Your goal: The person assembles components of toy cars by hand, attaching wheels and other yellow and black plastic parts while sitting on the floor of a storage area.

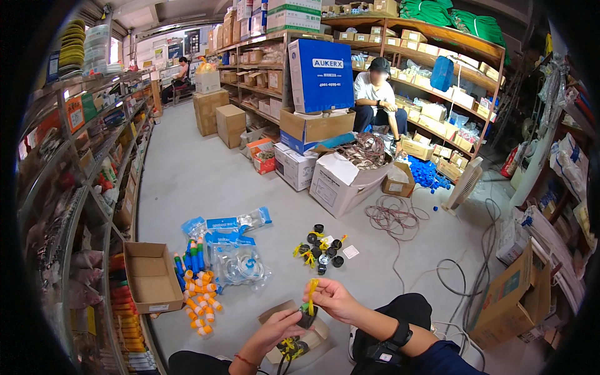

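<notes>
1. Between the two hands is a small black part [307, 319] with a green bit [304, 307] on it.
2. The left hand [279, 329] is pinched nearly closed and has hold of the black part.
3. The right hand [336, 301] pinches a yellow tie [312, 289] with finger and thumb. I can't tell if the tie is joined to the black part.
4. Just below the hands sits an open cardboard box [320, 338] with more black and yellow things inside.
5. Ahead of the hands, round black caps [337, 261] and yellow ties lie on the gray floor [187, 172].
6. Left of the hands are orange and white pieces [197, 307], blue and green tubes [200, 255] and clear plastic bags [240, 267].
7. Far ahead of the hands, a person [377, 94] sits near shelves.
</notes>
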A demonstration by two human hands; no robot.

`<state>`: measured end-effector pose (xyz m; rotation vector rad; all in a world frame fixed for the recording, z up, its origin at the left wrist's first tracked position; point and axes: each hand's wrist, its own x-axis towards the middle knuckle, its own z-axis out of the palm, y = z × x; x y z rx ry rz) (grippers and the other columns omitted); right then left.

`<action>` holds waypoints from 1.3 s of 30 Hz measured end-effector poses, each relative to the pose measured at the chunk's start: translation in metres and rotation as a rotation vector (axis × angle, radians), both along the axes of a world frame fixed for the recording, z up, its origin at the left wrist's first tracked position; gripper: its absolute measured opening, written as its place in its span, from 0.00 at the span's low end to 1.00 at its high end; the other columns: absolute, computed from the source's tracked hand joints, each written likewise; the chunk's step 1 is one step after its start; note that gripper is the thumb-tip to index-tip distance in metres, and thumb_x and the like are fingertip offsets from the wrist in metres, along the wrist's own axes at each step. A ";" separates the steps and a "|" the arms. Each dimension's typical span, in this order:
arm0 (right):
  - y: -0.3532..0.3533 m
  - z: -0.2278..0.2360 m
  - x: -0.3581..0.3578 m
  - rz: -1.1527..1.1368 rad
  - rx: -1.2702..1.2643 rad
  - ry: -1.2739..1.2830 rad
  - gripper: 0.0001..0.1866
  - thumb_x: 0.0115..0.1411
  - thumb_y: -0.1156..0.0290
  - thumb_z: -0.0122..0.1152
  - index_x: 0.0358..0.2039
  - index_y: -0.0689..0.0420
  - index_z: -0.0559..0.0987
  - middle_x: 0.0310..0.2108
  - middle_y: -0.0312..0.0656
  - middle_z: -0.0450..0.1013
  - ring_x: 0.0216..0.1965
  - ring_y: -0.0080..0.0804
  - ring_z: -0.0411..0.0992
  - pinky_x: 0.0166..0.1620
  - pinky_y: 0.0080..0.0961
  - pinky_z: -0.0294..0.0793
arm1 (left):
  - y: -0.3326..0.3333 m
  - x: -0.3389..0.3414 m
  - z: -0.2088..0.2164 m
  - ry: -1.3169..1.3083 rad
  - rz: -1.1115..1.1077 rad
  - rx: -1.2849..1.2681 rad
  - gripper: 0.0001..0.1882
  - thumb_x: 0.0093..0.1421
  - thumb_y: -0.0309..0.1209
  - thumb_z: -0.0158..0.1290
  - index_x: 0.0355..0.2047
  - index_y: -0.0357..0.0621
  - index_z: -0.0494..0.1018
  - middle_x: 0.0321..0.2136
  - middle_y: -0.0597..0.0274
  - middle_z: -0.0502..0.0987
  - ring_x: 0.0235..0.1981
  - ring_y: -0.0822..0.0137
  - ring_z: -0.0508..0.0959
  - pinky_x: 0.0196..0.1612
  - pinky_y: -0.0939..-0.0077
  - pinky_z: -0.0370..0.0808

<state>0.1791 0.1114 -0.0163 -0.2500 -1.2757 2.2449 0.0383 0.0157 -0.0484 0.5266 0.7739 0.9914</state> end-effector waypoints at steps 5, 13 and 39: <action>0.003 0.000 -0.003 0.000 0.221 -0.260 0.12 0.50 0.72 0.49 0.35 0.63 0.67 0.28 0.37 0.68 0.30 0.18 0.66 0.35 0.13 0.64 | -0.001 0.006 -0.002 0.544 0.398 0.278 0.20 0.44 0.22 0.51 0.38 0.36 0.58 0.35 0.56 0.65 0.35 0.67 0.70 0.39 0.79 0.67; 0.000 -0.009 -0.009 -0.029 0.133 -0.331 0.08 0.47 0.73 0.52 0.29 0.61 0.70 0.20 0.31 0.67 0.23 0.12 0.63 0.27 0.08 0.63 | -0.006 0.012 0.012 0.693 0.502 0.408 0.24 0.34 0.26 0.59 0.31 0.37 0.60 0.30 0.58 0.67 0.31 0.74 0.70 0.31 0.83 0.69; -0.002 -0.045 -0.024 0.098 0.192 -0.513 0.12 0.47 0.69 0.53 0.32 0.60 0.70 0.24 0.31 0.68 0.23 0.13 0.63 0.28 0.10 0.63 | -0.017 0.005 0.021 1.439 0.583 0.576 0.23 0.31 0.32 0.57 0.31 0.44 0.63 0.27 0.60 0.63 0.27 0.59 0.68 0.25 0.72 0.67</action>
